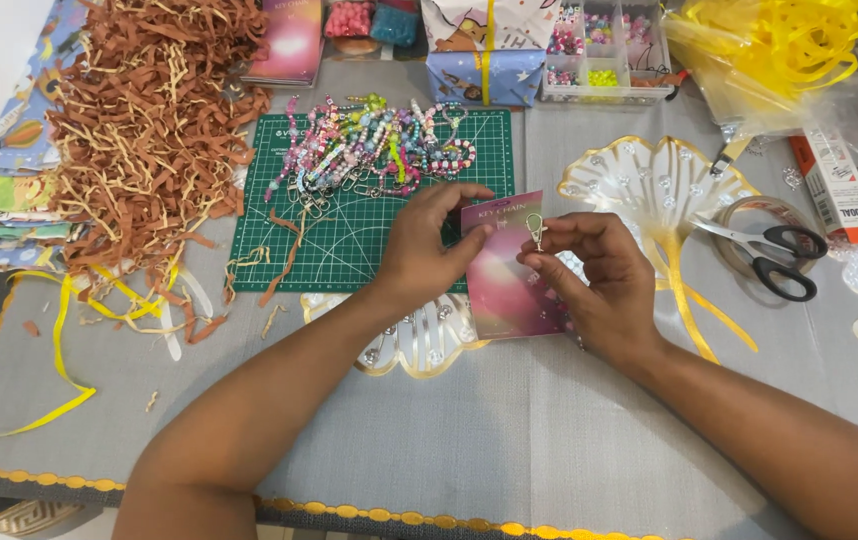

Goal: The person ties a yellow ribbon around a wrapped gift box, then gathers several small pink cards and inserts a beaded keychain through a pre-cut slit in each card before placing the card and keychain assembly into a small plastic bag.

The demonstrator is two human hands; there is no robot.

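My left hand (pixel 431 247) grips the left edge of a pink and purple card (pixel 509 285), holding it just above the table. My right hand (pixel 594 277) pinches a small gold keychain clasp (pixel 536 229) against the card's upper right edge. The beaded part of that keychain is hidden behind my fingers. Behind the card, a pile of colourful beaded keychains (pixel 374 150) lies on a green cutting mat (pixel 349 245).
Brown shredded paper (pixel 149 130) heaps at the left, with yellow ribbon (pixel 59 340) trailing below it. Shell-shaped trays (pixel 649 180) (pixel 419 345) sit around the card. Black scissors (pixel 774 255), a tape roll (pixel 749 215), a bead box (pixel 604 50) and yellow wrapping (pixel 769 45) crowd the right and back.
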